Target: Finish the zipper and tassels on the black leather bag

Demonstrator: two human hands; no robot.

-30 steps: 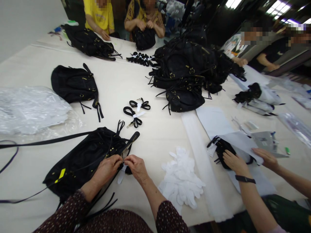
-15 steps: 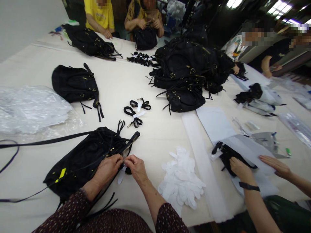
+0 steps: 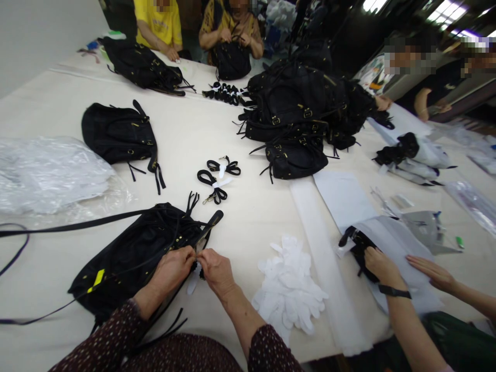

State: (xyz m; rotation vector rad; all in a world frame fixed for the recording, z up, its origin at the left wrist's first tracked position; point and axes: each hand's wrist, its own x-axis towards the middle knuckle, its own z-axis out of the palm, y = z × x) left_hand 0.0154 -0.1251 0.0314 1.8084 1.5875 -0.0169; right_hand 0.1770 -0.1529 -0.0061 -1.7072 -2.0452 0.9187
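A black bag with gold studs and a yellow tag lies on the table in front of me, its long strap trailing left. My left hand and my right hand meet at the bag's right edge, both pinching a small black strap end with a white paper wrap between the fingertips. What sits inside the fingers is mostly hidden. A pile of white paper pieces lies just right of my right hand.
Two bundled black straps lie beyond the bag. Another black bag and clear plastic sheets are at left, a heap of black bags at centre back. A co-worker's hands wrap a black item in white paper at right. Other people sit across the table.
My hands stay pinched on the strap end, barely shifting. The co-worker at right has pulled the black item nearer and moved the far hand down over the white paper.
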